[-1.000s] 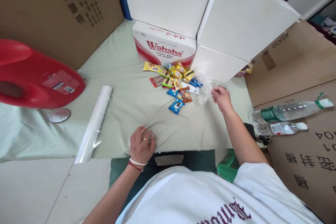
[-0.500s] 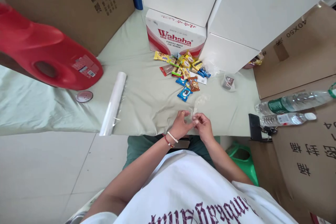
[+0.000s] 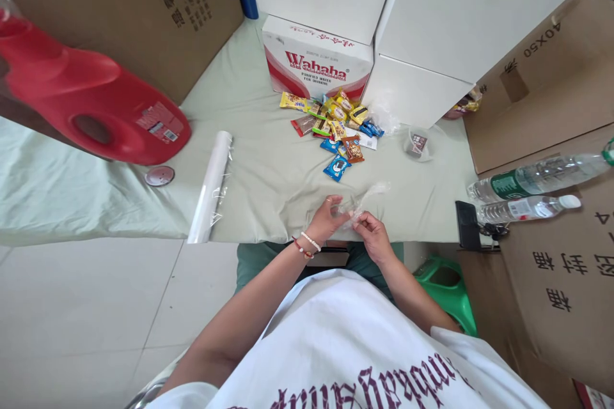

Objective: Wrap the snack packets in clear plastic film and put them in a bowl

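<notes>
A crumpled clear plastic bag is between my two hands, close to the front edge of the cloth-covered table. My left hand wears bracelets and curls round the bag's left part, thumb toward the right hand. The edge of the plastic is pinched between the thumb and fingers of my right hand. Just beyond lies a pile of small wrapped snacks, a blue packet being the closest. A roll of clear plastic bags or film lies to the left.
Behind the snacks stand a Wahaha carton and white boxes. A clear tub, a black phone-like object and water bottles are right. A red jug and a round lid are left.
My hands have drawn slightly apart, the left moving left. More of the clear plastic shows, spread up and to the right between them. The view has shifted slightly.
</notes>
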`<action>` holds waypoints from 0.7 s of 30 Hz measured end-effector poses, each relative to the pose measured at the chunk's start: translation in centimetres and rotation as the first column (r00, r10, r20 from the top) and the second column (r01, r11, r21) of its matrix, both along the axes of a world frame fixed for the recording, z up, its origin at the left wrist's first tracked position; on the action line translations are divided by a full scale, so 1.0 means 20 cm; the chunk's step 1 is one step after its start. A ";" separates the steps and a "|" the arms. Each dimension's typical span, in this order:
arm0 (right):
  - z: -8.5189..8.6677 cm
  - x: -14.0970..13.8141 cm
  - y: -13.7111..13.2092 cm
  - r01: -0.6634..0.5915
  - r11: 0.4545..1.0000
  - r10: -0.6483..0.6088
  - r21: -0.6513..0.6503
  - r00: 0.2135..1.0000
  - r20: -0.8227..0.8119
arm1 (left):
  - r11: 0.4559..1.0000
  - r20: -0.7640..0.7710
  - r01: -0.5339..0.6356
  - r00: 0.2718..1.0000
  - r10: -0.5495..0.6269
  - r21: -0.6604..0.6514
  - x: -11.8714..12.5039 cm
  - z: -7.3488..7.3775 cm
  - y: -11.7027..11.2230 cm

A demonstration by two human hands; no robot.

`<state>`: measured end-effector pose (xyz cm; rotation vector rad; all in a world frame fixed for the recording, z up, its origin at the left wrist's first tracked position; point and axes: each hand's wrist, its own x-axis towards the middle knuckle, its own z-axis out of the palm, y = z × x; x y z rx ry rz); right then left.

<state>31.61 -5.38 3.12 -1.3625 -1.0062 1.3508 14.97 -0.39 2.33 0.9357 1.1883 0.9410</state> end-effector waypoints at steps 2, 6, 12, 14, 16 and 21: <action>0.00 0.00 0.00 0.019 1.000 -0.018 0.022 0.999 -0.035 | 0.997 -0.051 0.060 0.997 -0.058 0.045 0.02 -0.01 0.02; 0.01 0.04 0.01 0.094 0.993 -0.103 -0.069 0.985 -0.142 | 0.998 -0.109 0.015 0.994 -0.008 0.068 -0.02 -0.04 0.05; 0.06 0.08 0.05 0.050 0.964 -0.133 -0.263 0.942 -0.308 | 0.973 -0.277 -0.068 0.952 0.130 0.221 -0.06 0.01 -0.02; 0.07 0.05 0.09 0.046 0.965 -0.125 -0.257 0.946 -0.298 | 0.958 -0.324 -0.048 0.935 0.143 0.284 -0.06 0.04 -0.05; 0.07 0.01 0.12 0.028 0.966 -0.097 -0.256 0.961 -0.261 | 0.945 -0.374 -0.049 0.911 0.176 0.325 -0.06 0.04 -0.06; 0.02 -0.05 0.15 0.022 0.958 -0.096 -0.287 0.964 -0.248 | 0.951 -0.352 -0.272 0.884 0.308 0.148 -0.15 -0.04 -0.03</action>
